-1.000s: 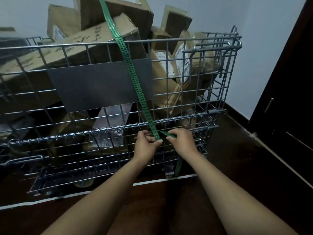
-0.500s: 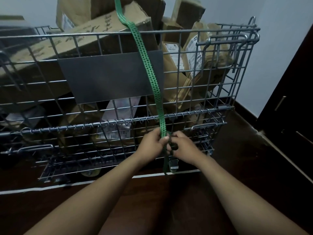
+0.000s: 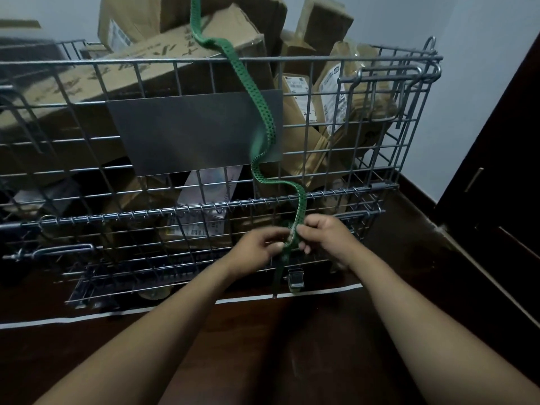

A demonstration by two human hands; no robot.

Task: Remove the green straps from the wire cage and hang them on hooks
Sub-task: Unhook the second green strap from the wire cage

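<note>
The green strap (image 3: pixel 264 112) has gone loose and wavy. A moment ago it ran straight and tight down the front of the wire cage (image 3: pixel 380 159). The left hand (image 3: pixel 257 248) and right hand (image 3: pixel 330 238) both pinch it low down, close together. I think it is best to pull the ends apart slowly, so nothing snags on the wires.

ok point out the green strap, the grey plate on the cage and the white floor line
green strap (image 3: pixel 264 112): head view, on its slack, wavy middle stretch
grey plate (image 3: pixel 181 133): head view, on the bare middle of its face
white floor line (image 3: pixel 87 317): head view, on its left stretch
</note>
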